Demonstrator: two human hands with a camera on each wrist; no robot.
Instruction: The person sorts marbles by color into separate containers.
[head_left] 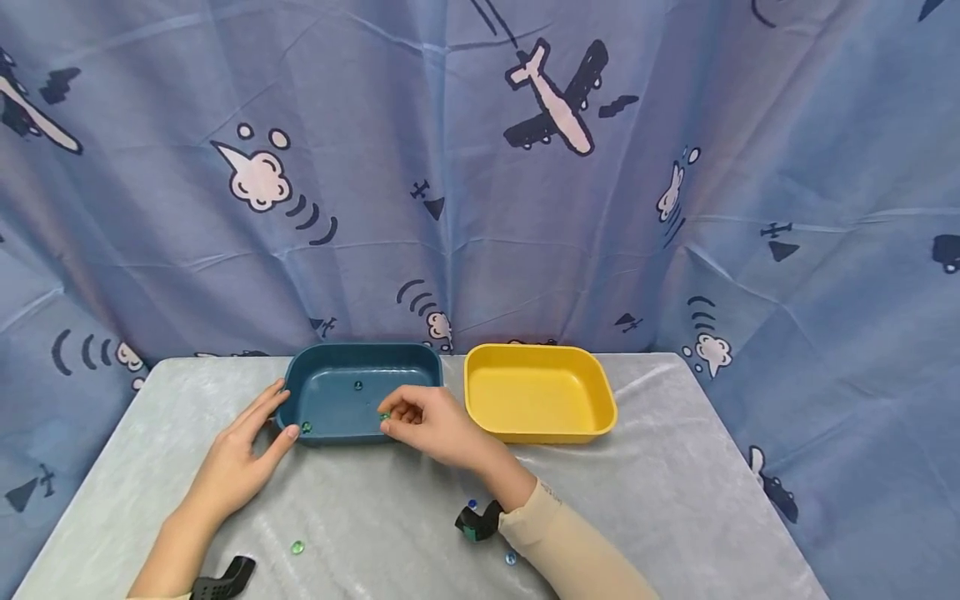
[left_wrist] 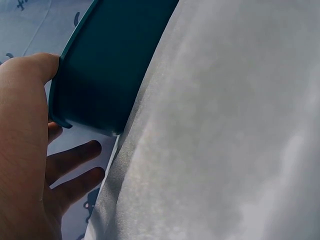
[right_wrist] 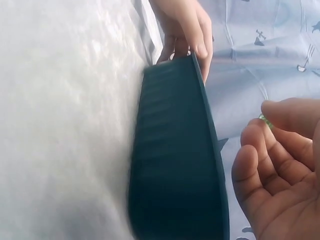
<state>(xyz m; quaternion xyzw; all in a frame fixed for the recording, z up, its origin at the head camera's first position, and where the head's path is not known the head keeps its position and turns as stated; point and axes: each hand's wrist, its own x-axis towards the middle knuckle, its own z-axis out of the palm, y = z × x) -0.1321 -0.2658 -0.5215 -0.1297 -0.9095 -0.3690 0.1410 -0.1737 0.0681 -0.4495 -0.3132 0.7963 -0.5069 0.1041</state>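
My right hand (head_left: 431,423) is over the front right part of a dark teal tray (head_left: 330,400), its wrist bent inward. Between thumb and index finger it pinches a small green glass marble (right_wrist: 266,121), mostly covered by the fingertips; the other fingers curl loosely. At the tray's left end rests my left hand (head_left: 238,467), the thumb (left_wrist: 47,65) on the rim near the front corner and the fingers stretched along the side. Inside the tray lie a dark marble (head_left: 357,386) towards the back and a green marble (head_left: 307,427) in the front left corner.
A yellow tray (head_left: 480,425) stands just right of the teal one. On the pale cloth (head_left: 375,517) nearer me lie a green marble (head_left: 297,547) and two blue marbles (head_left: 472,504), (head_left: 511,557) by the right wrist. A patterned curtain (head_left: 360,275) hangs behind the table.
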